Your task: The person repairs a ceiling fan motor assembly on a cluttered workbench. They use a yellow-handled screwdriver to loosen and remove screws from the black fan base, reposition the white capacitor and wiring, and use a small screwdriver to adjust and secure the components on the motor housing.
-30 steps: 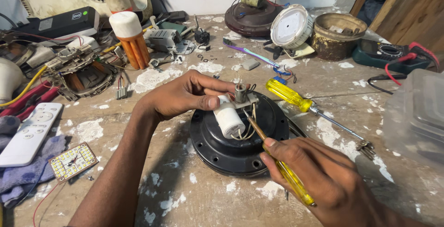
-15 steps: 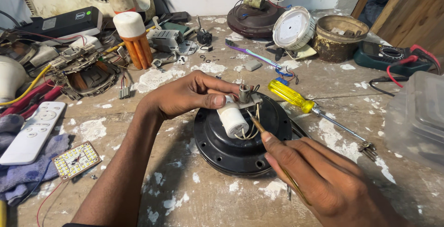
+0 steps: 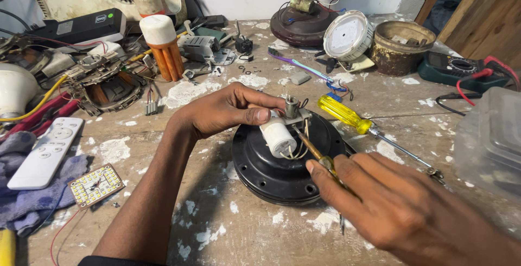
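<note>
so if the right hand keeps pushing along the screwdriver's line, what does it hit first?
Likely the small metal bracket beside the white cylinder on the black motor housing; the right hand aims its screwdriver there. Depth is unclear.

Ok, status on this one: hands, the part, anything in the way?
Left hand pinching white capacitor atop black motor housing. Right hand grips screwdriver, tip at the capacitor's bracket. Spare yellow screwdriver lies beside housing, not obstructing.

Black motor housing (image 3: 271, 171): smooth, semi-gloss plastic. White capacitor (image 3: 278, 136): glossy plastic. Spare screwdriver handle (image 3: 343, 112): translucent yellow plastic, steel shaft. Bench (image 3: 217, 228): rough wood, white-splotched. Cloth (image 3: 32, 201) at left edge: soft.
</note>
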`<state>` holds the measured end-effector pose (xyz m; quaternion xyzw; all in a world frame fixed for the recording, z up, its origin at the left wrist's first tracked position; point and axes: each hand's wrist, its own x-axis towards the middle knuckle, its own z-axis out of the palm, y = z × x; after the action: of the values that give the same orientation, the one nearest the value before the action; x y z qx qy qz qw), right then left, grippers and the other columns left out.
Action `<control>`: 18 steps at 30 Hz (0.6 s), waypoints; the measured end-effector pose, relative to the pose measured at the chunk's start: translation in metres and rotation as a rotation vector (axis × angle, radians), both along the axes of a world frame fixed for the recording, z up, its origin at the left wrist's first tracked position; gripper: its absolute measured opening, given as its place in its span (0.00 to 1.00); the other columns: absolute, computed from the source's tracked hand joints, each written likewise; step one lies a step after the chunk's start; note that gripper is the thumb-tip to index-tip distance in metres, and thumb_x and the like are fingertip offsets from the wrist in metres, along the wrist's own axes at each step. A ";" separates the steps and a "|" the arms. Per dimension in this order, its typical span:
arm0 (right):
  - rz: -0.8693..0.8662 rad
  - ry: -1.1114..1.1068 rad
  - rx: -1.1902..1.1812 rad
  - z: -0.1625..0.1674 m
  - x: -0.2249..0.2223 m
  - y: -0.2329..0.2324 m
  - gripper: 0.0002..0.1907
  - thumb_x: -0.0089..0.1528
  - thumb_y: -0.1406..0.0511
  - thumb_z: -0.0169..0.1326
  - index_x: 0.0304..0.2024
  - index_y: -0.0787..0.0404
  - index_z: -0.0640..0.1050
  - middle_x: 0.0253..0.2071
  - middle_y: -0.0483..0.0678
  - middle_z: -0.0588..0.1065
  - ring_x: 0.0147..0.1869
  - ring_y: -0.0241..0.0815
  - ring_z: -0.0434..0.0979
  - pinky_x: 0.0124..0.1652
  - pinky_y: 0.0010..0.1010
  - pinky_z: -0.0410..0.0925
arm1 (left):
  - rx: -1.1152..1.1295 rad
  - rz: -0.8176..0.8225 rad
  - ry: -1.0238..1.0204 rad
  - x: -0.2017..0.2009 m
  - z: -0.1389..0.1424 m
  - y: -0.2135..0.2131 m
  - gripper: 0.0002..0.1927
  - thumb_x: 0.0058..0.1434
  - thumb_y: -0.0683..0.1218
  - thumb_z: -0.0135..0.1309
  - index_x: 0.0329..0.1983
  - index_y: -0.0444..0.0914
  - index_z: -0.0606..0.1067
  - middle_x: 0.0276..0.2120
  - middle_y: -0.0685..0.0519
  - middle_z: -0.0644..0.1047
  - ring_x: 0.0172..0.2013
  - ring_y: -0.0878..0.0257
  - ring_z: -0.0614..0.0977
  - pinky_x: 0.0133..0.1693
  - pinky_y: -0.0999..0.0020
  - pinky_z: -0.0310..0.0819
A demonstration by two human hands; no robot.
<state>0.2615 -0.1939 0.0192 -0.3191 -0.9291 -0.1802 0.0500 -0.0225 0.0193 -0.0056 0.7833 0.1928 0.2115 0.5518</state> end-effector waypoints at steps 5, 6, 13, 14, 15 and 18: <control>0.046 -0.173 0.181 0.005 0.009 -0.001 0.33 0.56 0.66 0.51 0.63 0.73 0.70 0.51 0.67 0.75 0.55 0.58 0.80 0.52 0.43 0.73 | 0.031 -0.010 -0.003 0.000 -0.003 0.001 0.32 0.56 0.62 0.63 0.59 0.42 0.79 0.49 0.50 0.85 0.52 0.60 0.85 0.57 0.61 0.77; 0.037 -0.198 0.213 0.003 0.008 -0.003 0.33 0.55 0.66 0.51 0.63 0.71 0.70 0.51 0.68 0.74 0.54 0.58 0.80 0.51 0.43 0.74 | 0.027 -0.008 -0.004 -0.001 -0.003 0.001 0.32 0.56 0.62 0.64 0.59 0.42 0.79 0.49 0.50 0.85 0.52 0.60 0.85 0.57 0.61 0.78; -0.149 0.149 -0.120 -0.007 -0.013 -0.013 0.34 0.58 0.64 0.55 0.67 0.71 0.71 0.52 0.66 0.73 0.50 0.53 0.82 0.42 0.39 0.77 | 0.024 -0.003 -0.014 -0.002 -0.004 0.002 0.32 0.55 0.61 0.64 0.59 0.41 0.80 0.49 0.50 0.85 0.52 0.60 0.85 0.57 0.61 0.77; -0.164 0.240 -0.225 -0.004 -0.015 -0.016 0.34 0.60 0.61 0.57 0.66 0.71 0.71 0.49 0.62 0.74 0.49 0.51 0.83 0.41 0.39 0.77 | 0.016 -0.001 -0.011 -0.003 -0.004 0.002 0.31 0.55 0.61 0.64 0.59 0.41 0.80 0.49 0.50 0.85 0.52 0.60 0.84 0.57 0.60 0.77; -0.179 0.330 -0.330 -0.003 -0.018 -0.017 0.35 0.61 0.57 0.60 0.66 0.72 0.71 0.46 0.57 0.74 0.48 0.48 0.84 0.40 0.39 0.77 | 0.009 0.001 -0.008 -0.003 -0.004 0.002 0.31 0.55 0.61 0.64 0.59 0.42 0.79 0.49 0.50 0.85 0.51 0.60 0.84 0.57 0.60 0.77; -0.115 0.369 -0.188 0.000 -0.031 -0.014 0.35 0.60 0.52 0.62 0.61 0.70 0.74 0.42 0.55 0.73 0.42 0.48 0.82 0.35 0.40 0.75 | 0.023 -0.008 -0.014 -0.001 -0.003 0.002 0.31 0.55 0.61 0.64 0.59 0.42 0.79 0.49 0.50 0.85 0.52 0.60 0.85 0.58 0.60 0.78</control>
<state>0.2308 -0.2082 0.0189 -0.4023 -0.8972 -0.0337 0.1789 -0.0238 0.0214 -0.0088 0.7888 0.1831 0.2169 0.5452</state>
